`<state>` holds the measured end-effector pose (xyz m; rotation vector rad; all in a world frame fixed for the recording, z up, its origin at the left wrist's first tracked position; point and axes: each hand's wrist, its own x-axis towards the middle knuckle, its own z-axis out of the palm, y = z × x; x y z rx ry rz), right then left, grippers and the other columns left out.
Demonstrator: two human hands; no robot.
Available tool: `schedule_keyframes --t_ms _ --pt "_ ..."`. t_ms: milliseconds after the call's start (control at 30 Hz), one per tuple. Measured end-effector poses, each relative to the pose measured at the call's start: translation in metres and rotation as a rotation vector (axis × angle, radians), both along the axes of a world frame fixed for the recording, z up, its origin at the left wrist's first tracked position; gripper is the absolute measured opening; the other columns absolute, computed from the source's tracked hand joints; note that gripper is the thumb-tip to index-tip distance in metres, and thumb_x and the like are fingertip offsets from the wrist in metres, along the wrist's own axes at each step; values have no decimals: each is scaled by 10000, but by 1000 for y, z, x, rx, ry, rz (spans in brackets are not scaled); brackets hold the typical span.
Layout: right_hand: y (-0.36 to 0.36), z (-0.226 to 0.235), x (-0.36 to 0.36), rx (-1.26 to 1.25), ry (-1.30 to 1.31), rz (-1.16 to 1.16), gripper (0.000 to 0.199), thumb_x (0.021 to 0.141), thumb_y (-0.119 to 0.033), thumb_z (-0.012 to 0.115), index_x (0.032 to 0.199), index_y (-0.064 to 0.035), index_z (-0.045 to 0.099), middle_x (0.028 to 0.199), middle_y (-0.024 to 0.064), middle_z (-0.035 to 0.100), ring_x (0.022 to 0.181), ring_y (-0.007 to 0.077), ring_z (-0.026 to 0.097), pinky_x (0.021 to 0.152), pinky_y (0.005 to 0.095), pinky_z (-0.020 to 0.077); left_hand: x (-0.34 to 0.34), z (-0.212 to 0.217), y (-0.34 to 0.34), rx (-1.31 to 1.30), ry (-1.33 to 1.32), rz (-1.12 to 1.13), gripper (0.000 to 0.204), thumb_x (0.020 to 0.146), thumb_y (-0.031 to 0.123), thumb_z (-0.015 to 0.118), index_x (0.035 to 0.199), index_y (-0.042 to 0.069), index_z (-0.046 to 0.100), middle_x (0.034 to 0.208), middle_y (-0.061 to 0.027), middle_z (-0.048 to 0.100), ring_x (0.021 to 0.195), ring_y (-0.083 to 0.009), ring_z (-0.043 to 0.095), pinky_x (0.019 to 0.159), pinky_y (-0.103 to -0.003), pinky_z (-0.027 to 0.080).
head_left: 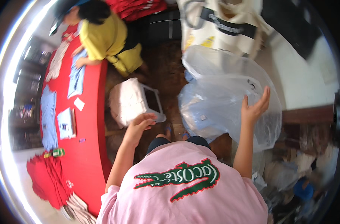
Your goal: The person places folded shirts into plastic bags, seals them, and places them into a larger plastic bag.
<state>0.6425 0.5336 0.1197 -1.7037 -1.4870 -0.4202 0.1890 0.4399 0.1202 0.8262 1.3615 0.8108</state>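
My right hand (pixel 255 106) is raised with fingers spread against a large clear plastic bag (pixel 214 97) that holds pale blue folded garments. My left hand (pixel 139 125) hangs with fingers curled, holding nothing, just in front of a white plastic-wrapped bundle (pixel 127 100) resting on a stool by the table. I wear a pink shirt with a green crocodile print (pixel 177 179).
A long red table (pixel 86 123) on the left carries light blue garments (pixel 48 115), white cloth and small tags. A person in a yellow top (pixel 103 35) leans over its far end. Red garments (pixel 47 179) lie near left. A cream tote bag (pixel 222 26) stands behind.
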Motion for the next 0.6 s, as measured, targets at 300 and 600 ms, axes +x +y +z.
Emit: schedule_keyframes --t_ms 300,600 --pt "-40 14 -157 210 -40 698 670 997 -131 651 1578 -2 345 1647 272 318 1511 450 353 1222 550 289 -80 -23 -91 47 54 245 426 985 219 672 1384 70 644 1323 -72 697 1121 -161 676 945 -327 520" --pt "-57 1 -400 -280 128 1377 549 975 8 606 1506 -10 466 1514 165 545 1241 322 618 1046 410 460 -255 -64 -319 265 -1 1143 406 1003 203 662 1377 55 606 1298 -76 696 1104 -165 670 909 -344 534"
